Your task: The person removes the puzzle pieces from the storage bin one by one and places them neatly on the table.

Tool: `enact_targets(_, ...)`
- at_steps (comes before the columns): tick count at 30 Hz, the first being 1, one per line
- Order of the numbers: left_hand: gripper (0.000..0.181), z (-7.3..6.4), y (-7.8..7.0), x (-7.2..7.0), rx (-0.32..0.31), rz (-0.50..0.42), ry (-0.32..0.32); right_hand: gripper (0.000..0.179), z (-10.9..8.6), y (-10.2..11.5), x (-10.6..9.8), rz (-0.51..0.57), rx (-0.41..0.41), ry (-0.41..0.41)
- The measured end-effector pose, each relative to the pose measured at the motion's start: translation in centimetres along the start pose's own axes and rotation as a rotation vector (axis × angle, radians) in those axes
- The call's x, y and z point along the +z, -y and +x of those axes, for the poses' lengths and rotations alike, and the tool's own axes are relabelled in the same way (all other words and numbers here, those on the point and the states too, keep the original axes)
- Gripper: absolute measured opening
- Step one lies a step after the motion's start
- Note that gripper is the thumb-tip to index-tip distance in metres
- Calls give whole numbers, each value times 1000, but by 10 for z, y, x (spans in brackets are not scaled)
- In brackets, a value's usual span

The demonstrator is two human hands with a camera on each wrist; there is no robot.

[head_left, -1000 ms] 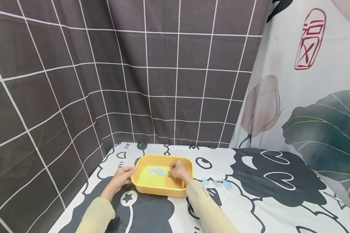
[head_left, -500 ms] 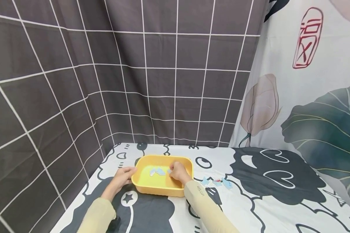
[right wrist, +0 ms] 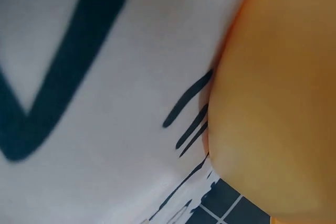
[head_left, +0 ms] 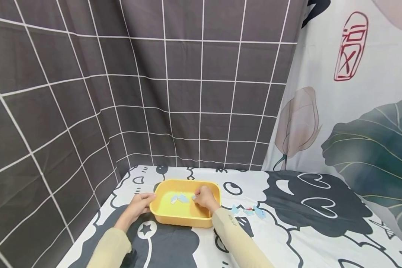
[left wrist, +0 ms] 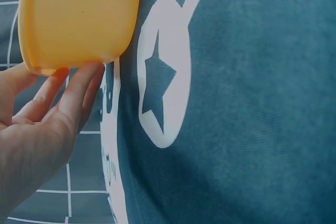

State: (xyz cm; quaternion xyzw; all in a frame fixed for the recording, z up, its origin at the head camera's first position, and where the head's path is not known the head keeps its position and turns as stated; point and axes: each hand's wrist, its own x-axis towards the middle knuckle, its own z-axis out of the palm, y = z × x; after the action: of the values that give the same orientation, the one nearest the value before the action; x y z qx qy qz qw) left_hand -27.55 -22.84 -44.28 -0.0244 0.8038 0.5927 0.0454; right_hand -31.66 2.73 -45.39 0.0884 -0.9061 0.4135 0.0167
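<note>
We see a flat surface draped in white cloth with dark cartoon prints. Directly on it sits a yellow tray with rounded corners. From the tray, a printed star is at eight o'clock; three small light-blue pieces lie near three o'clock, a printed heart-eyed figure beyond them.

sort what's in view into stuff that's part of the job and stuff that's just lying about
Part of the job:
yellow tub, gripped by the left hand
light-blue pieces inside it, one at the right hand
probably the matching pieces outside

Just around:
patterned cloth
dark gridded curtain
flower-print curtain
</note>
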Motion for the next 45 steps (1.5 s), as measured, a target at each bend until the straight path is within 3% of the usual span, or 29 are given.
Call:
enact_targets(4, 45, 1, 0, 0, 2, 15, 6, 18, -1, -1, -2, 84, 27, 0)
enact_targets(17, 45, 0, 6, 2, 4, -4, 6, 23, -4, 14, -21, 73, -37, 27)
enact_targets(26, 46, -3, 4, -3, 11, -23, 12, 25, -4, 21, -47, 113, -56, -24)
enact_targets(45, 48, -1, -1, -2, 2, -20, 21, 30, -18, -24, -109, 135, 21, -152)
